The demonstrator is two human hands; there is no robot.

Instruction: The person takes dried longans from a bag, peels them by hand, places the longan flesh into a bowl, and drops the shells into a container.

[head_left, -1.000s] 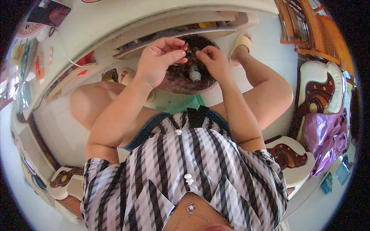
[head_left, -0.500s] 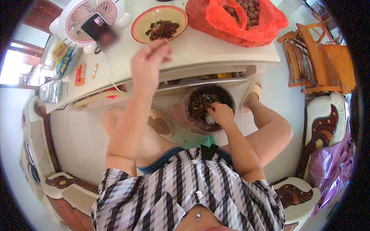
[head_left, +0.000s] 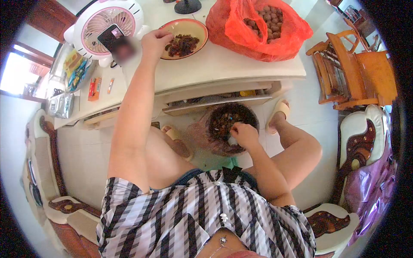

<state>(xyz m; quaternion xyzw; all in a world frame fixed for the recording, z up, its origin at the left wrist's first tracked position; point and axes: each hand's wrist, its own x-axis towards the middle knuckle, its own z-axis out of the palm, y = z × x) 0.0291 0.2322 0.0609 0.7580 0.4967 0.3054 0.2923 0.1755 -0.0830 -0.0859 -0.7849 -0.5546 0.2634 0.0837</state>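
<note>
At the left rim of a cream bowl [head_left: 201,31] with a red edge, my left hand [head_left: 154,45] has its fingers pinched together. Whatever they may hold is too small to see. Inside the bowl lies a heap of dark brown, wrinkled pieces [head_left: 180,45]. Lower down, my right hand [head_left: 245,136] is over the near right side of a round bin [head_left: 254,112], its fingers curled inward; what is in them is hidden. Brown scraps [head_left: 226,122] fill the bin, and a whitish piece [head_left: 232,141] shows below my right fingertips.
A red plastic bag [head_left: 232,32] of round brown fruits or nuts [head_left: 270,23] stands right of the bowl. Left are a pink-and-white fan [head_left: 92,32], a phone [head_left: 111,38], and an orange box [head_left: 94,89]. An open drawer [head_left: 219,104] juts out above the bin. Wooden chairs [head_left: 344,71] stand right.
My left hand has moved left from the bowl's front edge to its left rim. My right hand stays over the bin. The view has shifted slightly.
</note>
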